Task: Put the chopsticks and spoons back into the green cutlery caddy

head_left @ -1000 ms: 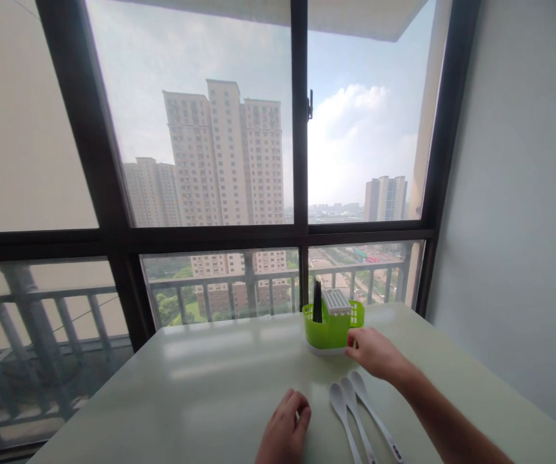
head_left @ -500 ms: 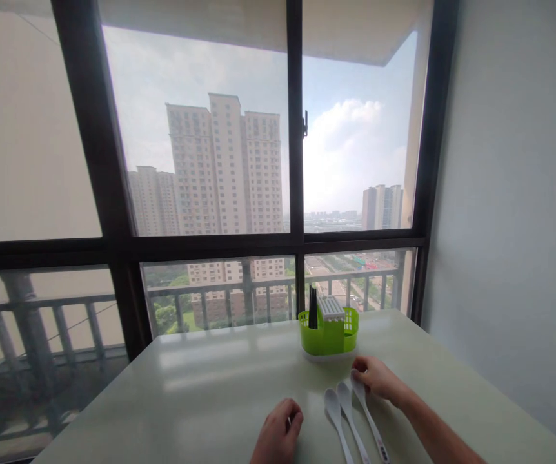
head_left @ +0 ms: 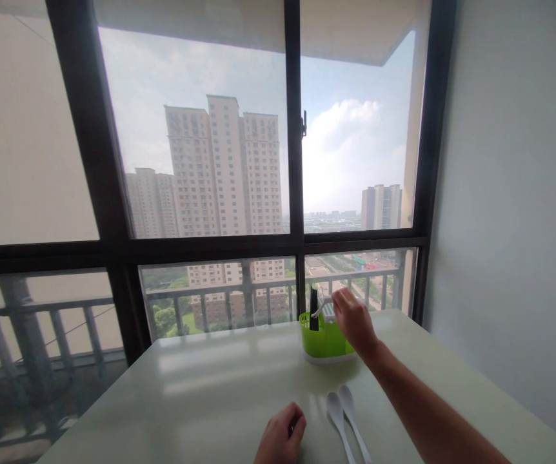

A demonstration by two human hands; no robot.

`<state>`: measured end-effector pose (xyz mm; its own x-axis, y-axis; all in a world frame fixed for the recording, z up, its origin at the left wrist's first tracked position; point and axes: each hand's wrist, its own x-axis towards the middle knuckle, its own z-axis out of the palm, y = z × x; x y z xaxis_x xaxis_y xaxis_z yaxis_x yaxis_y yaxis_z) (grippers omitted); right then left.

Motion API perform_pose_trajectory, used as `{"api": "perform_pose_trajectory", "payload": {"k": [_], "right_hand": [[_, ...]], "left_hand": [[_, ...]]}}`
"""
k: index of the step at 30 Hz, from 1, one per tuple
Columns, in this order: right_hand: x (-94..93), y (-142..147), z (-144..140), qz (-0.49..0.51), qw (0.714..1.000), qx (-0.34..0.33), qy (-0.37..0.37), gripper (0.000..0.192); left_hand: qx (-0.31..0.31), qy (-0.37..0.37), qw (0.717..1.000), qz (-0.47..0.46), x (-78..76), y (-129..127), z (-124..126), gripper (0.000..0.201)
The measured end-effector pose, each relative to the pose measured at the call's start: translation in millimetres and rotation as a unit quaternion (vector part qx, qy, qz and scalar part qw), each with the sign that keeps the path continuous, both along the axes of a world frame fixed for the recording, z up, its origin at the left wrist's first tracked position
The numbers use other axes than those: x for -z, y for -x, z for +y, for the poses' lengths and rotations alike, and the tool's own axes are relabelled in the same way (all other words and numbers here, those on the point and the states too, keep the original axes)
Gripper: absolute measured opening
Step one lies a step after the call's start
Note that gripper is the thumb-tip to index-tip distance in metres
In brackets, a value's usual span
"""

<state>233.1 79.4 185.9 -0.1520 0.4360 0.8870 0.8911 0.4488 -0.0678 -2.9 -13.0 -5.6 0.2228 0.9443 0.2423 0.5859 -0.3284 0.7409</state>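
Fingers of the right hand (head_left: 355, 320) are pinched on a white spoon (head_left: 320, 309), holding it over the green cutlery caddy (head_left: 325, 341) at the far table (head_left: 210, 399) edge. A second ago three spoons lay on the table; now only two spoons (head_left: 343, 415) remain. Left hand (head_left: 280, 438) rests loosely curled, holding nothing.

A high-rise flat is showing here — a dining table (head_left: 220, 393) sitting by a balcony window (head_left: 200, 161), tower blocks (head_left: 224, 167) standing outside.
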Motion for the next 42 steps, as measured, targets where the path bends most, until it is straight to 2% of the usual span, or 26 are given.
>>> {"api": "perform_pose_trajectory", "payload": {"k": [2,5,11,17,20,22,24,26,29,31,33,35,37,39,42], "right_hand": [[13.0,16,11,-0.071,0.997,0.023,-0.001,0.016],[35.4,28,24,-0.132,0.991,0.022,-0.010,0.015],[68.8,23,28,-0.163,0.986,-0.022,0.002,0.018],[74.5,10,11,-0.160,0.985,-0.060,0.012,0.027],[74.3,6,-3,-0.109,0.992,-0.050,0.029,0.030],[78.8,2,-12,-0.053,0.995,-0.029,0.081,0.027],[88.8,-4,-18,-0.019,0.982,-0.016,0.185,0.024],[103.2,-13,-21,-0.024,0.947,-0.032,0.319,0.020],[126.1,-26,-23,-0.034,0.876,-0.084,0.473,0.034],[137.0,-31,-22,-0.019,0.850,-0.101,0.517,0.034],[141.6,-35,-21,0.001,0.840,-0.099,0.533,0.027],[138.3,-41,-19,0.023,0.832,-0.098,0.546,0.023],[125.7,-50,-15,0.044,0.829,-0.101,0.548,0.020],[102.8,-63,-10,0.064,0.839,-0.102,0.531,0.018],[53.2,-75,-6,0.091,0.872,-0.105,0.469,0.017]], "left_hand": [[0.000,0.000,1.000,0.004,0.4,0,1,0.018],[-0.004,0.008,1.000,0.017,1.5,0,2,0.017],[-0.008,0.019,0.999,0.042,2.7,-1,0,0.016],[0.003,0.012,0.999,0.043,-1.1,-3,-2,0.016],[-0.001,0.015,0.999,0.043,-2.9,-4,-4,0.016],[0.001,0.015,0.999,0.042,-3.6,-4,-5,0.016],[0.002,0.010,0.999,0.040,-4.1,-4,-5,0.017],[0.002,0.004,0.999,0.038,-4.6,-4,-6,0.017],[0.001,0.002,0.999,0.037,-4.9,-3,-7,0.018],[0.001,0.002,0.999,0.039,-4.6,-3,-7,0.018],[0.002,0.000,0.999,0.042,-3.7,-2,-6,0.017],[-0.001,0.000,0.999,0.047,-2.6,-2,-6,0.017],[-0.005,0.000,0.999,0.051,-1.5,-2,-5,0.016],[-0.007,0.000,0.999,0.052,-0.4,-2,-5,0.016],[-0.007,0.000,0.999,0.046,1.5,-3,-5,0.016]]}}
